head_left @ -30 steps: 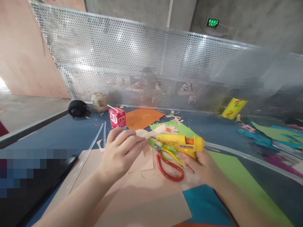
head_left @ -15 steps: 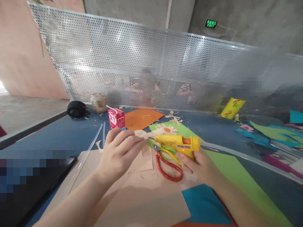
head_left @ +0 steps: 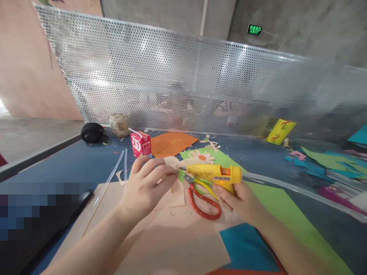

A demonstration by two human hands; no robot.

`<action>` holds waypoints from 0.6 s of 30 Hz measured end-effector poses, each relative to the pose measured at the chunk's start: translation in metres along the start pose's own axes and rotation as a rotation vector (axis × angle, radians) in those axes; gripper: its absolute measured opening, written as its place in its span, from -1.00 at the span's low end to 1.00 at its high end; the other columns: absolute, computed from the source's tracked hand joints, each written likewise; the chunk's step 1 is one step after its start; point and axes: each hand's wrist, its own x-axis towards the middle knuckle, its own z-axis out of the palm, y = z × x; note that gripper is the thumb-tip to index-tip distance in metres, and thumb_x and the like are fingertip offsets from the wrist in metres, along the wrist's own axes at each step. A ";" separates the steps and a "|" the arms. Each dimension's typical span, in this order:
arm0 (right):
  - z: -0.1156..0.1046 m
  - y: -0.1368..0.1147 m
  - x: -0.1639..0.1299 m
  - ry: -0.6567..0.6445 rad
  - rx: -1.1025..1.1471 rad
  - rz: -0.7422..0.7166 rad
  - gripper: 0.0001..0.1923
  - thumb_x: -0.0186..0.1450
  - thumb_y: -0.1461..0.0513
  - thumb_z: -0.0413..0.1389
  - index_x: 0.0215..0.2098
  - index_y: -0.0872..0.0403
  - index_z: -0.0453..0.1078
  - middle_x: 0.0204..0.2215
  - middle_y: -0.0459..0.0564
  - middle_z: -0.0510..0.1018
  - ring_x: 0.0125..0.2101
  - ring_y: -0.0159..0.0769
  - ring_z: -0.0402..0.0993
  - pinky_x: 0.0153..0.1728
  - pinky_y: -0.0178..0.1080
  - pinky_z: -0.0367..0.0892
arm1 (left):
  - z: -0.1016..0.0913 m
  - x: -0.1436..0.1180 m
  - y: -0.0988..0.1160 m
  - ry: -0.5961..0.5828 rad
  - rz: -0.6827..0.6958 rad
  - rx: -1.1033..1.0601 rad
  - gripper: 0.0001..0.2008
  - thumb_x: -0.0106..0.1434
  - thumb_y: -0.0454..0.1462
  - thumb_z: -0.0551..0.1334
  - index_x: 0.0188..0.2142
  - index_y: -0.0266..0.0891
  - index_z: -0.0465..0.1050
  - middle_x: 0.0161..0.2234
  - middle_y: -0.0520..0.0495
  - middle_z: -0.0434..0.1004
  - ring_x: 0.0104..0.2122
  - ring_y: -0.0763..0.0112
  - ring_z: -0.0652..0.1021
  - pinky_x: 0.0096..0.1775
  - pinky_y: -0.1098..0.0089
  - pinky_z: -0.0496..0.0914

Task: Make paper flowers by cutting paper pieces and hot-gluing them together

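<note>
My right hand (head_left: 241, 198) grips a yellow glue gun (head_left: 205, 172) by its handle, nozzle pointing left. My left hand (head_left: 146, 183) is closed in a pinch at the nozzle tip, on a cream fringed paper piece (head_left: 172, 161) partly hidden by the fingers. Beneath the glue gun lie scissors (head_left: 205, 208) with one red and one yellow handle loop, their blades partly covered. Just beyond, a cream paper flower (head_left: 202, 157) with an orange centre rests on green paper (head_left: 226, 158). Cream sheets (head_left: 172, 240) spread under both hands.
A pink drink carton (head_left: 141, 144) with a straw stands beyond my left hand, near orange paper (head_left: 174, 142) and clear glue sticks (head_left: 116, 166). A perforated metal screen (head_left: 183, 68) borders the far edge. Blue paper (head_left: 249, 248) lies in front, paper scraps (head_left: 315, 168) at right.
The fringed paper shows more above my left fingertips, and the nozzle sits slightly lower against them. Both hands otherwise stay nearly in place.
</note>
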 end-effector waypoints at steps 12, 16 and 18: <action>0.000 -0.004 0.000 -0.019 -0.026 0.009 -0.76 0.24 0.08 -0.06 -0.41 0.08 0.28 -0.80 -0.26 0.09 -0.77 -0.50 0.01 -0.70 -0.37 0.03 | 0.005 -0.001 0.006 0.017 -0.127 -0.126 -0.86 0.07 -0.43 0.23 -0.36 -0.23 0.36 -0.43 0.01 0.51 -0.41 0.39 0.45 -0.31 0.32 0.29; 0.000 -0.007 0.001 -0.014 -0.043 -0.005 -0.76 0.23 0.07 -0.04 -0.37 0.08 0.30 -0.81 -0.26 0.12 -0.78 -0.49 0.03 -0.71 -0.38 0.05 | 0.008 -0.005 0.006 -0.009 -0.257 -0.199 -0.85 0.08 -0.37 0.25 -0.32 -0.22 0.34 -0.40 0.02 0.49 -0.39 0.41 0.43 -0.27 0.32 0.29; 0.000 -0.007 0.001 -0.019 -0.045 -0.007 -0.75 0.22 0.07 -0.03 -0.36 0.08 0.30 -0.81 -0.26 0.14 -0.77 -0.48 0.06 -0.70 -0.37 0.08 | 0.010 -0.007 0.006 -0.019 -0.275 -0.209 -0.83 0.08 -0.36 0.25 -0.30 -0.20 0.33 -0.38 0.02 0.49 -0.37 0.41 0.42 -0.25 0.33 0.29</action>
